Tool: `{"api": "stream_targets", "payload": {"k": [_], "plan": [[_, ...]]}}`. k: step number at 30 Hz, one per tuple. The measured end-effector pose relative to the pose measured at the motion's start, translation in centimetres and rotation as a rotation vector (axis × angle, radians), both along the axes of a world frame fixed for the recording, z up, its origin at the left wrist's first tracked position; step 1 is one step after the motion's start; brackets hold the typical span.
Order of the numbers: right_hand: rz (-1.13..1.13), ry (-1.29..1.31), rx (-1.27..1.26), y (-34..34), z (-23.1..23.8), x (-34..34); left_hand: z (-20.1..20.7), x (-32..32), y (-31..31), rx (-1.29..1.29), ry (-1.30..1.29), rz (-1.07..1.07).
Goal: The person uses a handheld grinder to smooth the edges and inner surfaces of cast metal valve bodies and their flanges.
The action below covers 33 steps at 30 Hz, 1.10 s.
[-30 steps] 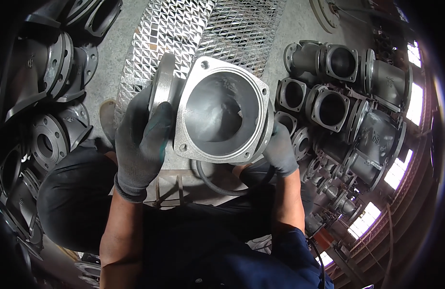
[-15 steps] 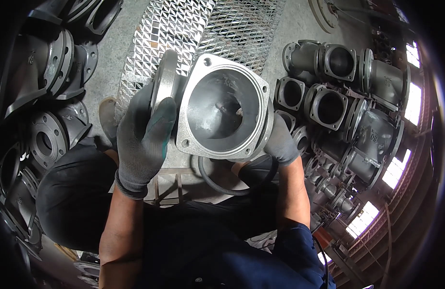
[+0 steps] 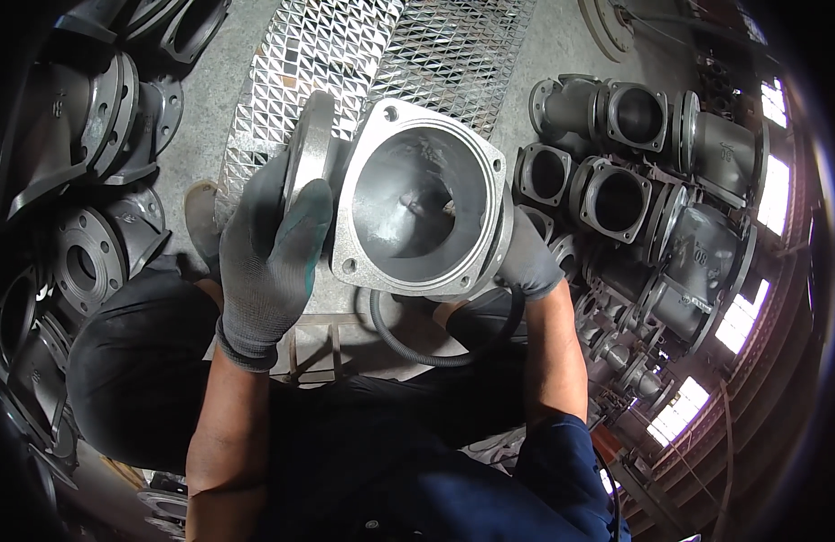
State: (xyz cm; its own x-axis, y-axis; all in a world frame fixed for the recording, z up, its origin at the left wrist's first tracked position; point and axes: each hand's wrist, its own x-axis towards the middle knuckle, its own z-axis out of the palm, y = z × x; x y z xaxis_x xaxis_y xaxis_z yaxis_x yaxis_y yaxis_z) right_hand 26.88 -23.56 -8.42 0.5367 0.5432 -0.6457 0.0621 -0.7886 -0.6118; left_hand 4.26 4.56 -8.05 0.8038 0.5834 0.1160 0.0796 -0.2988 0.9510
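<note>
Between my gloved hands I hold up a grey cast-metal valve body (image 3: 501,155), its squarish flange with corner bolt holes turned toward me. The hollow inside shows, with a smaller opening deep within. My left hand (image 3: 277,239) is closed round the round flange at its left end, thumb on the near side and fingers behind. At the lower right, my right hand (image 3: 530,257) is against the right-hand flange. Its fingers are mostly hidden behind the casting. Both gloves are grey.
A metal grating (image 3: 453,63) lies on the concrete floor beyond the casting. Similar valve castings (image 3: 616,199) are stacked on the right, and more flanged castings (image 3: 83,262) crowd the left. Below the held piece curves a dark hose (image 3: 417,357), close to my knees.
The valve body and both hands stay almost in place. My right forearm has shifted very slightly to the right.
</note>
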Motion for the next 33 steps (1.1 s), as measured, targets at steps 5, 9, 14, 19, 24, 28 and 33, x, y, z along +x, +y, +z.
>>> {"api": "stream_targets", "payload": {"k": [5, 9, 14, 19, 24, 28, 33], "plan": [[0.036, -0.009, 0.004, 0.0, 0.1, 0.1, -0.2, -0.1, 0.0, -0.033, 0.057, -0.03], [0.046, -0.008, 0.0, 0.5, 0.7, 0.1, -0.2, 0.0, -0.1, 0.011, 0.036, -0.015], [0.09, -0.026, -0.042, 0.9, 1.0, 0.5, -0.7, -0.1, 0.4, 0.256, 0.0, -0.065], [0.091, 0.065, -0.115, 2.0, 1.9, 1.6, -0.5, -0.4, 0.1, -0.171, 0.045, -0.029], [0.111, 0.151, -0.236, 2.2, 3.0, 1.4, -1.2, -0.7, 0.6, 0.324, 0.04, -0.073], [-0.089, 0.101, -0.179, 3.4, 3.7, 0.1, -1.3, -1.0, 0.4, 0.219, 0.053, -0.084], [0.12, -0.064, -0.072, 2.2, 3.8, -1.5, -1.1, -0.5, 0.9, 0.183, -0.017, -0.054]]}}
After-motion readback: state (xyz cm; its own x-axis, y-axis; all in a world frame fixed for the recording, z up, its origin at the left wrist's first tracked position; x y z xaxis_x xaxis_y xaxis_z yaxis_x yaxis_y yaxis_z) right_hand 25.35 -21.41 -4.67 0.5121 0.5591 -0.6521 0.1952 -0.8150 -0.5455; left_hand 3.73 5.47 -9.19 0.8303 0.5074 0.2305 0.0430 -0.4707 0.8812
